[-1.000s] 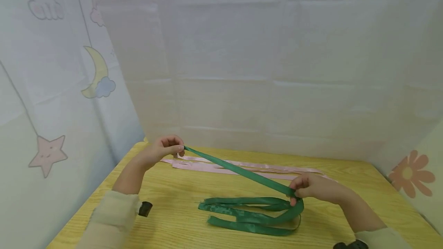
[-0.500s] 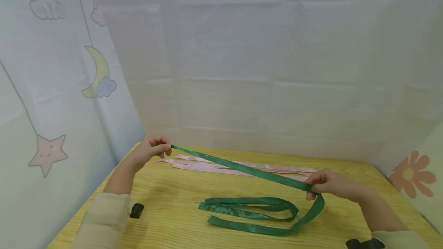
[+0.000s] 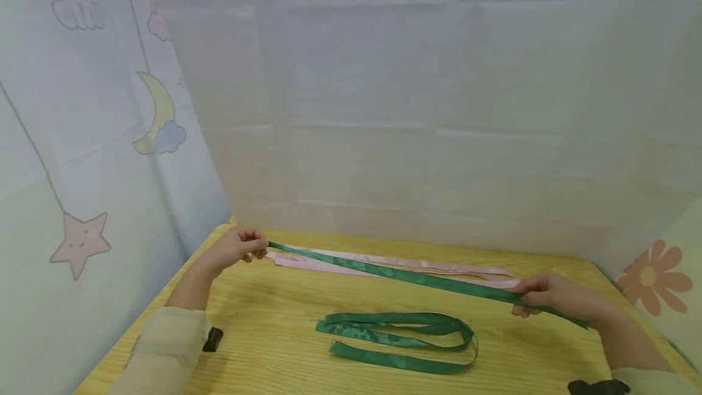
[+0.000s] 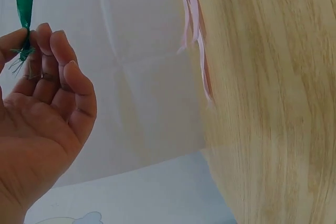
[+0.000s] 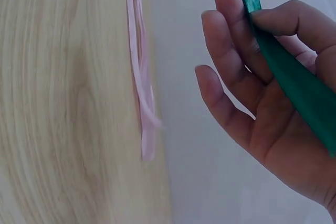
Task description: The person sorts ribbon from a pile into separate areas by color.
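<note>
A green ribbon (image 3: pixel 408 276) is stretched between the two hands above the table. My left hand (image 3: pixel 237 249) pinches its gathered, frayed end between thumb and forefinger, as the left wrist view shows on the ribbon (image 4: pixel 25 3). Further right, my right hand (image 3: pixel 562 298) pinches the ribbon between thumb and forefinger, and its loose tail runs back over the palm (image 5: pixel 296 85) toward the wrist. Below the stretched ribbon, more green ribbons (image 3: pixel 403 361) lie looped on the table, touched by neither hand.
Pink ribbons (image 3: pixel 329 266) lie lengthwise near the back of the wooden table (image 3: pixel 274 346). A pale sheet (image 3: pixel 351 108) hangs behind the table's back edge. Another printed sheet (image 3: pixel 109 169) hangs on the left. Dark wrist devices (image 3: pixel 212 339) sit at both sleeves.
My right hand has slid rightward along the ribbon, drawing its tail off the looped green ones. My left hand has moved left, then slightly down. The ribbon now spans a longer stretch.
</note>
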`<action>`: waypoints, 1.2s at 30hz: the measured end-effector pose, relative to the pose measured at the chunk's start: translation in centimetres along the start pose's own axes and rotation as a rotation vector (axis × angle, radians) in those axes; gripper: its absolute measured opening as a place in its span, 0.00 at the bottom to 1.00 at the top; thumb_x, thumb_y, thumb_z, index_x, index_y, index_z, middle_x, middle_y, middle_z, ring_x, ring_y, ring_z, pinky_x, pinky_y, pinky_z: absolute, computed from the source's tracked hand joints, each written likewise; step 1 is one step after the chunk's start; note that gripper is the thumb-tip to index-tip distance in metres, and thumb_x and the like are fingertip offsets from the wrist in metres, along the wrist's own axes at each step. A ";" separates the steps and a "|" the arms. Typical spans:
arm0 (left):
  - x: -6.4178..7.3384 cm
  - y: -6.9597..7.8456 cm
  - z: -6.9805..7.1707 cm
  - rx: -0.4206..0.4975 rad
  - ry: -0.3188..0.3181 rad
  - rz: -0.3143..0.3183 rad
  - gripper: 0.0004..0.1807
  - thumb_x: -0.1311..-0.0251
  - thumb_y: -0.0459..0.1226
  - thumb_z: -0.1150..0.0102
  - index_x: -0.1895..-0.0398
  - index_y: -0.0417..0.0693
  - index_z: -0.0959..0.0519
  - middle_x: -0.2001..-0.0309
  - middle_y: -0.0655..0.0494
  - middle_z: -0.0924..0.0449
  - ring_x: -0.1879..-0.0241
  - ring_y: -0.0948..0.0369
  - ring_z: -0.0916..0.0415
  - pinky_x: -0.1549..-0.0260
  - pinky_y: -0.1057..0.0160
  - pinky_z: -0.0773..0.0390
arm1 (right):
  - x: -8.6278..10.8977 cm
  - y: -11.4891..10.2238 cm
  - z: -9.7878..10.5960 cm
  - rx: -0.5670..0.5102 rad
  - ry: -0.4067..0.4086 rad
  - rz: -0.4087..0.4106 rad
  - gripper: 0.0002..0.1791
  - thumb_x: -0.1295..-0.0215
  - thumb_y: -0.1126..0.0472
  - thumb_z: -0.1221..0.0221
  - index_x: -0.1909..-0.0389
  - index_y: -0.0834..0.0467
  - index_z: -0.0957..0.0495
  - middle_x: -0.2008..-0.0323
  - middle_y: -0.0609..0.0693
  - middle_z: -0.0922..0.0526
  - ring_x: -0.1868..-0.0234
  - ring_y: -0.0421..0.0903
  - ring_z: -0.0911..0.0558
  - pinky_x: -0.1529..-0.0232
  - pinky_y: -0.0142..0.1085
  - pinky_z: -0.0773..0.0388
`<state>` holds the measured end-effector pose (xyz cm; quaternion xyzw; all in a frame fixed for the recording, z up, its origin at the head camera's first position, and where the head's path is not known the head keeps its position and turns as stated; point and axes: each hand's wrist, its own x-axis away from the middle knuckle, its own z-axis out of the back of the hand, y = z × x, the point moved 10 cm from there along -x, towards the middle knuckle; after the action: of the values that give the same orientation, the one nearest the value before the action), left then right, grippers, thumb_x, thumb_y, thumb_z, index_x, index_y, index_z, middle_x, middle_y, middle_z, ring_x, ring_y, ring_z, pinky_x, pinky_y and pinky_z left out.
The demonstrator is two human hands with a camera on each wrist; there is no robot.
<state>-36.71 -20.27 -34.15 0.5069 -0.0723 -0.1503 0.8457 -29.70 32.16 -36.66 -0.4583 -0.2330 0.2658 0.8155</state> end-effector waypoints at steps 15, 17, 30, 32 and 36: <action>-0.7 -3.2 -0.5 -0.140 0.069 0.141 0.09 0.38 0.37 0.43 0.63 0.39 0.23 0.69 0.49 0.21 0.67 0.52 0.25 0.67 0.52 0.27 | 2.1 5.2 2.9 -0.084 0.183 -0.205 0.21 0.29 0.58 0.51 0.50 0.74 0.29 0.64 0.56 0.19 0.60 0.51 0.19 0.57 0.40 0.23; -0.8 -3.5 -0.7 -0.163 0.081 0.153 0.07 0.40 0.35 0.42 0.64 0.39 0.23 0.71 0.50 0.21 0.68 0.52 0.25 0.68 0.52 0.27 | 2.2 6.0 3.3 -0.071 0.228 -0.247 0.19 0.30 0.55 0.51 0.55 0.69 0.26 0.68 0.53 0.20 0.63 0.51 0.20 0.58 0.40 0.23; -2.2 -5.5 -1.9 -0.249 0.145 0.236 0.07 0.49 0.28 0.37 0.68 0.36 0.24 0.75 0.50 0.26 0.75 0.57 0.29 0.74 0.60 0.28 | 1.8 10.4 3.6 -0.127 0.371 -0.385 0.19 0.31 0.49 0.50 0.60 0.63 0.24 0.70 0.47 0.20 0.67 0.44 0.21 0.64 0.39 0.24; -2.5 -6.1 -2.1 -0.248 0.145 0.256 0.07 0.50 0.26 0.37 0.69 0.36 0.24 0.75 0.50 0.27 0.75 0.58 0.30 0.75 0.60 0.28 | 1.7 10.9 3.6 -0.113 0.418 -0.408 0.19 0.32 0.49 0.48 0.59 0.63 0.24 0.71 0.47 0.20 0.68 0.43 0.21 0.66 0.38 0.24; -2.6 -7.0 -2.6 -0.234 0.140 0.282 0.08 0.54 0.22 0.38 0.72 0.35 0.26 0.75 0.50 0.29 0.77 0.59 0.34 0.78 0.64 0.31 | 1.5 11.7 3.7 -0.095 0.507 -0.444 0.19 0.36 0.48 0.44 0.63 0.63 0.23 0.75 0.47 0.22 0.73 0.41 0.23 0.71 0.36 0.26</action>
<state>-39.68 -20.30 -41.44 0.3994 -0.0657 -0.0020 0.9144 -33.42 40.56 -44.86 -0.4855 -0.1290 -0.0517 0.8631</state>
